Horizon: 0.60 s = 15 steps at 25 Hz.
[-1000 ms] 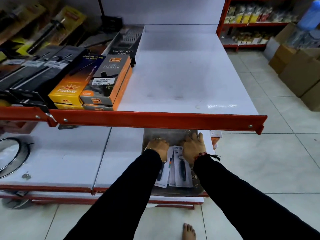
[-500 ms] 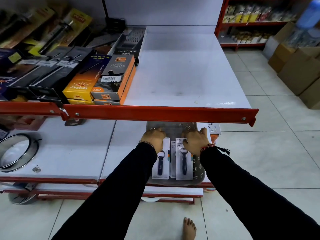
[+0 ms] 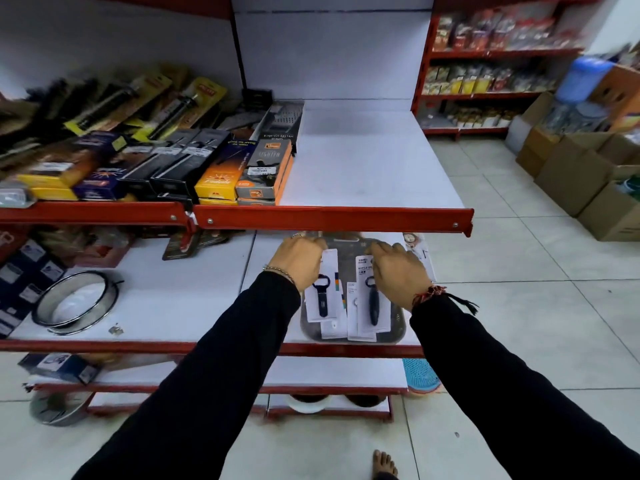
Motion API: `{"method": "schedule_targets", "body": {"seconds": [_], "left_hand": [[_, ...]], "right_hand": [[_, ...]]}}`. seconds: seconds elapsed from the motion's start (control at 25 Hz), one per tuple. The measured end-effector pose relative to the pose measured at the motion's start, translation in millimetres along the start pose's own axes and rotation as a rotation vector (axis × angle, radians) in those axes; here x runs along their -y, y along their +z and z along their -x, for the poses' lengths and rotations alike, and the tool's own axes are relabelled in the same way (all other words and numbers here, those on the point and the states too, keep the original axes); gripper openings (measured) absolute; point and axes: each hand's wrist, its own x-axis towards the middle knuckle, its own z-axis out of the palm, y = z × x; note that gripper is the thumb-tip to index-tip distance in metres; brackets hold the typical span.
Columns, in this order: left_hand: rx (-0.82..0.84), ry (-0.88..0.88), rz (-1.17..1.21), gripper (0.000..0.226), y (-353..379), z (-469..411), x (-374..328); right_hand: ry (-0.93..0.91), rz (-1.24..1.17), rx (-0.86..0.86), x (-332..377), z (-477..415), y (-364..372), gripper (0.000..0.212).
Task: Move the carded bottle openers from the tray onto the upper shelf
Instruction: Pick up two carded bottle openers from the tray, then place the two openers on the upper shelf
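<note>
The left hand (image 3: 304, 263) was curled on the top of the left carded bottle opener (image 3: 323, 289); the right hand (image 3: 398, 271) was likewise closed on the right carded bottle opener (image 3: 372, 299). Both cards lay in the tray (image 3: 398, 327) on the lower shelf, long axes running front to back, opener heads pointed away. Compared with half a second before, more of each card was exposed below the hands. The upper shelf (image 3: 363, 168) was bare on its right.
</note>
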Motion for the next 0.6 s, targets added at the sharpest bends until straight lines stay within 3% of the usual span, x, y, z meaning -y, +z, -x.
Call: {"method": "schedule_targets", "body": {"seconds": [0.24,0.6], "left_hand": [[-0.166,0.057,0.028,0.034,-86.4,22.3,-8.1],[-0.417,0.043,-0.105,0.034,-209.4,-8.7,4.5]], "right_hand": [[-0.104,-0.006,-0.24,14.6,11.9,-78.3,0.032],[-0.108,-0.076,-0.439,15.1,-38.2,-202.1,0.033]]}}
